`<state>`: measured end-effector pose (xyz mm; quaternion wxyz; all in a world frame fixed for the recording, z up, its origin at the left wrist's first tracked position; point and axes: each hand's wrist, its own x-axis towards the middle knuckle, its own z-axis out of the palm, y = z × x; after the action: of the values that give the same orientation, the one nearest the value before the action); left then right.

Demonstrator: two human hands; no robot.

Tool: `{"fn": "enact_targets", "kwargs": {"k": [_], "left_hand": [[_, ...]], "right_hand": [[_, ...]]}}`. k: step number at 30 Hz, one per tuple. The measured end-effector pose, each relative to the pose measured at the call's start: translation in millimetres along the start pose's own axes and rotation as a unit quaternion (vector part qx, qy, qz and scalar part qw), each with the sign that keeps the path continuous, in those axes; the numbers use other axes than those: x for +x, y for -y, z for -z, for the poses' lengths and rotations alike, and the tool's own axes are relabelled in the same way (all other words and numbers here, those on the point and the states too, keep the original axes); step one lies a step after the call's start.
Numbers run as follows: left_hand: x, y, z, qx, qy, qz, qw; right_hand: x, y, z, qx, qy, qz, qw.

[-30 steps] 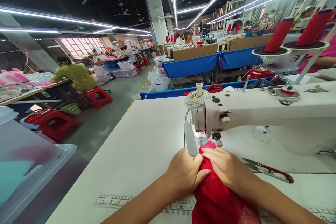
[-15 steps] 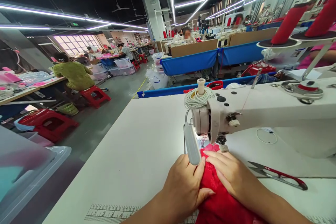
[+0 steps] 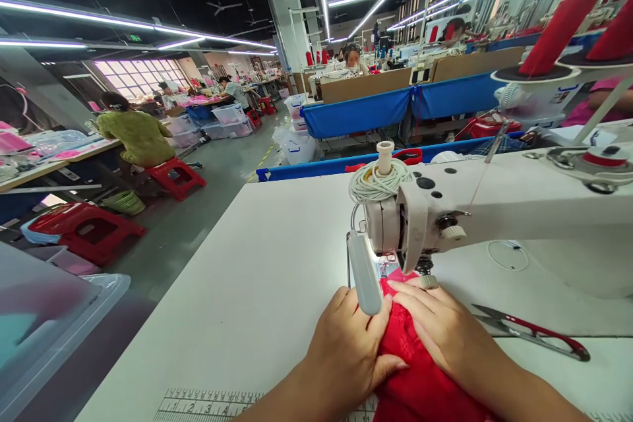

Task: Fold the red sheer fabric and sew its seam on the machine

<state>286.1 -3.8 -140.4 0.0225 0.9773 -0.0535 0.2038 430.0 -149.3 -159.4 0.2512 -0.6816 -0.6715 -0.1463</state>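
A red lace fabric (image 3: pixel 420 376) lies on the white sewing table (image 3: pixel 267 277), its far end under the presser foot of a white sewing machine (image 3: pixel 494 204). My left hand (image 3: pixel 349 349) rests on the fabric's left edge, fingers curled and pressing it down, thumb on the cloth. My right hand (image 3: pixel 440 333) lies flat on the fabric to the right, fingertips close to the needle. Both hands touch each other near the needle area. A small white lamp (image 3: pixel 363 273) hangs just above my left fingers.
Red-handled thread snips (image 3: pixel 534 331) lie right of my hands. Red thread cones (image 3: pixel 556 30) stand behind the machine. A printed ruler (image 3: pixel 208 403) runs along the table's near edge. A clear plastic bin (image 3: pixel 54 323) sits at left. Other workers sit at tables across the aisle (image 3: pixel 198 217).
Both hands have slid the red fabric a little forward toward the needle; the view has drifted down and closer to the machine.
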Motion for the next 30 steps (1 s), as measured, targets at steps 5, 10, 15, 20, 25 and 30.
{"fn": "enact_targets", "kwargs": {"k": [5, 10, 15, 20, 25, 30], "left_hand": [[-1.6, 0.9, 1.3, 0.016, -0.013, 0.023, 1.000], [1.4, 1.0, 3.7, 0.035, -0.040, -0.002, 0.999], [7.8, 1.4, 2.6, -0.015, -0.006, -0.070, 0.997], [6.8, 5.4, -1.3, -0.006, -0.019, -0.030, 0.999], [5.6, 6.5, -5.7, -0.002, -0.028, -0.008, 1.000], [5.3, 7.5, -5.7, 0.009, 0.002, -0.013, 1.000]], "right_hand": [[0.2, 0.5, 0.6, 0.006, 0.001, -0.005, 1.000], [2.1, 0.3, 2.0, -0.006, -0.004, -0.003, 1.000], [0.6, -0.6, -0.8, -0.009, -0.012, 0.000, 1.000], [-0.6, -1.5, -0.7, -0.013, -0.002, -0.001, 1.000], [1.3, -1.3, 1.2, -0.019, -0.002, -0.005, 1.000], [4.0, 1.5, 2.9, -0.016, -0.010, -0.022, 1.000]]}}
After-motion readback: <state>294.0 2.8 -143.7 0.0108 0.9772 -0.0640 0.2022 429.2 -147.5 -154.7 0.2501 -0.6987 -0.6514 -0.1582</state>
